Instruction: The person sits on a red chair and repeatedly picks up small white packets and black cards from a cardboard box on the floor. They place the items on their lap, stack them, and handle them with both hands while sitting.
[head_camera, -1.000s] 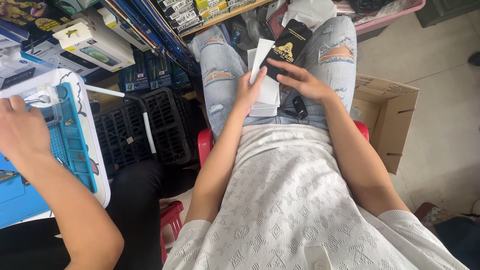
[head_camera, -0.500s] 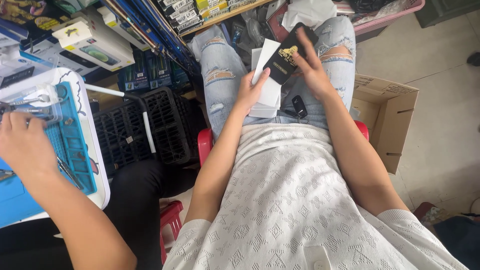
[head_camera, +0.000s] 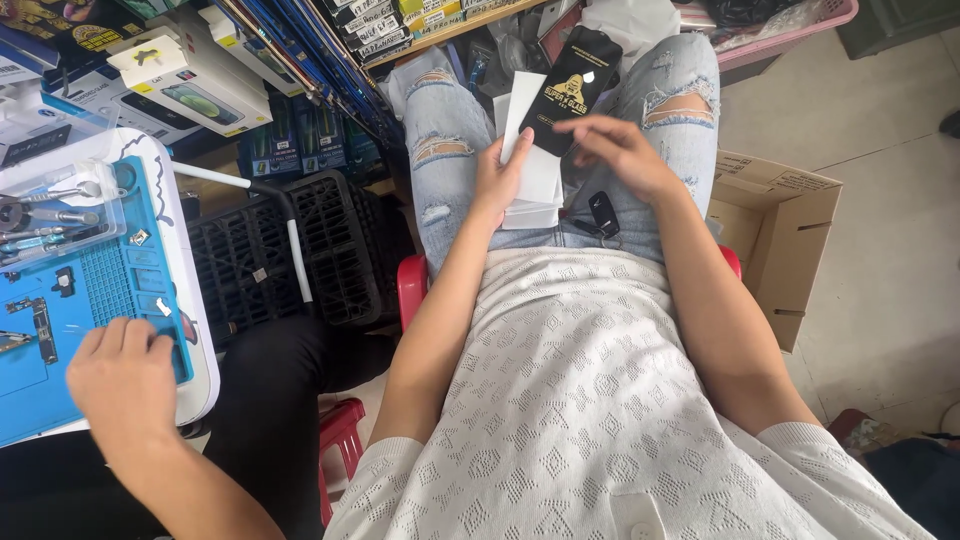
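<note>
Left hand (head_camera: 497, 178) holds white cards (head_camera: 535, 160), right hand (head_camera: 622, 152) black packet (head_camera: 577, 88)

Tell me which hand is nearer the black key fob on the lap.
Right. The right hand hovers just above the key fob, fingers on the black packet; the left hand holds white cards further to its left.

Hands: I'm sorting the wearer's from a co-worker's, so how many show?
3. Left hand holds white cards on the lap; right hand touches a black packet; a co-worker's hand rests on the blue mat.
</note>
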